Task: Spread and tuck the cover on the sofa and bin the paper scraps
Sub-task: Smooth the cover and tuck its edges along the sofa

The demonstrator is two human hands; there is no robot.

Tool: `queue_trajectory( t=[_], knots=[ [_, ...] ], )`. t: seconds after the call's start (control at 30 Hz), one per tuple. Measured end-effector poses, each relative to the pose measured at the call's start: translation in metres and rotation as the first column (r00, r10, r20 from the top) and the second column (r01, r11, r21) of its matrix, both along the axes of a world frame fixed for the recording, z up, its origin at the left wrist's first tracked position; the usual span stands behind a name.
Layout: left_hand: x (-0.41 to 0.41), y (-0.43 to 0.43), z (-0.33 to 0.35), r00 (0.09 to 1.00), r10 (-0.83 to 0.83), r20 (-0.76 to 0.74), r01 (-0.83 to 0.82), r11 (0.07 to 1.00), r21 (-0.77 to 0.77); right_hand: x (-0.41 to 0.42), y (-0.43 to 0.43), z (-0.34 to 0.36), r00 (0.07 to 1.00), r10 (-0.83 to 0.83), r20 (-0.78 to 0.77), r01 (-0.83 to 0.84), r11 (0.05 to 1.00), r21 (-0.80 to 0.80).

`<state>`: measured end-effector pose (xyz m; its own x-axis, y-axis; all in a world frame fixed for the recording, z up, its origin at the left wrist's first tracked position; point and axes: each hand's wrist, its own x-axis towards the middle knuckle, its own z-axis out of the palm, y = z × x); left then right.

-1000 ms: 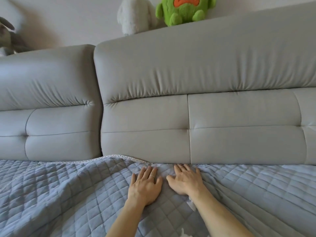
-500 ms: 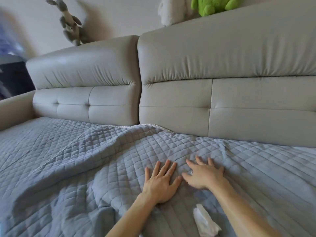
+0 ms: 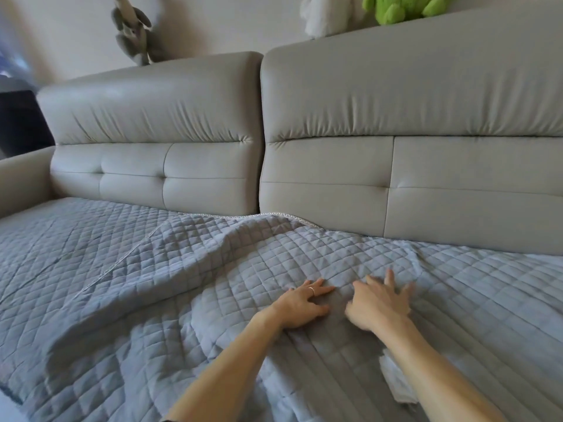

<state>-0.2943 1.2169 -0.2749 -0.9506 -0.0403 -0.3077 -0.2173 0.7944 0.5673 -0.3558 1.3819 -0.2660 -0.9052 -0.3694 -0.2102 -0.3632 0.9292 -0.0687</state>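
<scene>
A grey-blue quilted cover (image 3: pixel 182 269) lies over the seat of the beige sofa (image 3: pixel 396 117), rumpled into folds at the middle and left. Its braided edge runs along the foot of the back cushions. My left hand (image 3: pixel 301 306), with a ring on it, rests flat on the cover, fingers spread. My right hand (image 3: pixel 380 303) lies beside it, palm down and blurred by motion. Neither hand holds anything. A crumpled white paper scrap (image 3: pixel 396 382) lies on the cover, partly hidden under my right forearm.
On top of the sofa back sit a grey plush toy (image 3: pixel 134 32), a white plush (image 3: pixel 326 13) and a green plush (image 3: pixel 402 7). The sofa arm (image 3: pixel 21 178) closes off the left end. A dark object (image 3: pixel 21 123) stands beyond it.
Both hands have slid back from the foot of the back cushions toward me across the cover. My view has swung left and back, bringing the left cushion, sofa arm and paper scrap into sight.
</scene>
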Motion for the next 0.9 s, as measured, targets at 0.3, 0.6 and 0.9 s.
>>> queue_trajectory(
  t=[0.3,0.6,0.9],
  knots=[
    [0.027,-0.158,0.056,0.93,0.105,-0.352,-0.156,0.981,-0.117,0.003,-0.098,0.019,0.975,-0.036,-0.221,-0.031,0.955,-0.294],
    [0.2,-0.386,-0.001,0.654,0.711,-0.257,-0.755,0.601,-0.261,0.081,-0.336,0.022,0.905,0.405,-0.131,-0.42,0.803,-0.421],
    [0.308,-0.405,0.002,0.647,0.669,0.367,-0.615,0.171,0.77,0.185,-0.465,0.047,0.857,0.51,0.07,-0.438,0.793,-0.423]
  ],
)
